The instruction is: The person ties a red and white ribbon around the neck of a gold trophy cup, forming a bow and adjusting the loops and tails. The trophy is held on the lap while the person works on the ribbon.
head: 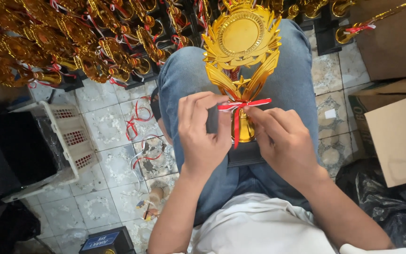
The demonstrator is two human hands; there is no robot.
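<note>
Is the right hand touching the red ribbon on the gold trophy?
Touching. The head view shows the right hand pinching the red ribbon at its knot on the gold trophy stem.

Light: even, soft daylight falling | Glare: glinting on gold trophy (pixel 241 42) | Focus: sharp centre | Edges: bending, darkening at corners

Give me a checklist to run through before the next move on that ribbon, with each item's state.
1. Trophy steady on the lap, upright: ok.
2. Ribbon wrapped at the stem, ends out to both sides: ok.
3. Left hand pinching the ribbon's left end: ok.
4. Right hand pinching the right end: ok.
5. Knot tight: cannot tell, fingers cover it.
6. Spare ribbon on the floor within reach: ok.
</note>
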